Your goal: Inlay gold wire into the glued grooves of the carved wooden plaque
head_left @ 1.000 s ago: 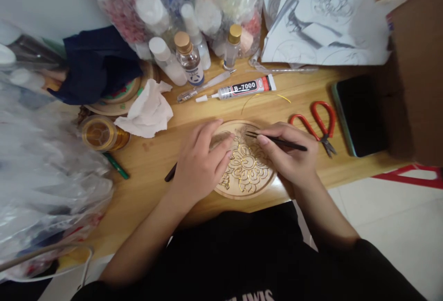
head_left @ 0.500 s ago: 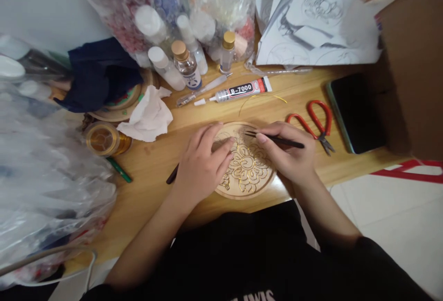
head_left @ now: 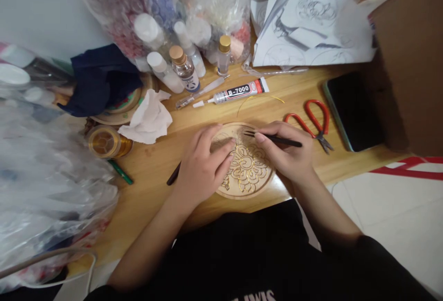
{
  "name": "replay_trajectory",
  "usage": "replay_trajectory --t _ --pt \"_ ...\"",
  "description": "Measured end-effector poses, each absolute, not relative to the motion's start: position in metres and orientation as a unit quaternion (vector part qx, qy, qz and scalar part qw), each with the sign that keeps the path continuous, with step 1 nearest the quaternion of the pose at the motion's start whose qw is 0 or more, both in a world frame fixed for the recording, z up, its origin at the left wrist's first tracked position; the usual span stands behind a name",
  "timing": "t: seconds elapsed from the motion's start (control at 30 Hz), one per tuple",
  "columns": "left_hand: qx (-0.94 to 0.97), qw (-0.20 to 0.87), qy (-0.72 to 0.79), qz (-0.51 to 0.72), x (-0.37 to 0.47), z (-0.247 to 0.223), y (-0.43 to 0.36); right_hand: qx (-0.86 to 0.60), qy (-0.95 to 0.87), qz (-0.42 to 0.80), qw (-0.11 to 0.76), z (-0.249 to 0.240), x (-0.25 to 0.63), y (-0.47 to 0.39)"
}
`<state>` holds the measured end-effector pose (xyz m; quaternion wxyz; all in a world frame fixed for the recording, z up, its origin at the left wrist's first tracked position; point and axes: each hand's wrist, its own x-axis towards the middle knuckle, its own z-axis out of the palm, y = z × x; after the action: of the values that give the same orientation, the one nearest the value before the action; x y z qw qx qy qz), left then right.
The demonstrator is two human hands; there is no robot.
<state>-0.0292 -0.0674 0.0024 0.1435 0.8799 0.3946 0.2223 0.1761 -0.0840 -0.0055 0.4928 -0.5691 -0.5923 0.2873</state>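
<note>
right hand (head_left: 290,153) gripped black tweezers (head_left: 285,141), tips at upper part of round wooden board (head_left: 242,196) bearing gold-wire flower (head_left: 246,162). left hand (head_left: 202,167) lay open, fingers bent, over board's left side. board sat flat on wooden table (head_left: 145,199), between b-7000 glue tube (head_left: 238,91) and person.

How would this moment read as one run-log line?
left hand: rests on disc | right hand: holds tweezers over disc | beyond disc: glue, wire | right: pliers, phone

"B-7000" on the tube (head_left: 238,91)
</note>
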Motion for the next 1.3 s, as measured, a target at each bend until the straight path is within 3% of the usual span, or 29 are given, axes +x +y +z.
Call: replay_trajectory --t 1.1,1.3 --pt "0.897 0.046 0.378 0.227 -0.0274 -0.0014 -0.066 -0.59 -0.566 0.287 0.499 -0.0045 0.1754 -0.0813" --pt "0.888 0.092 0.378 0.245 -0.0287 -0.0002 -0.0652 -0.595 -0.547 0.286 0.514 -0.0033 0.175 -0.0797"
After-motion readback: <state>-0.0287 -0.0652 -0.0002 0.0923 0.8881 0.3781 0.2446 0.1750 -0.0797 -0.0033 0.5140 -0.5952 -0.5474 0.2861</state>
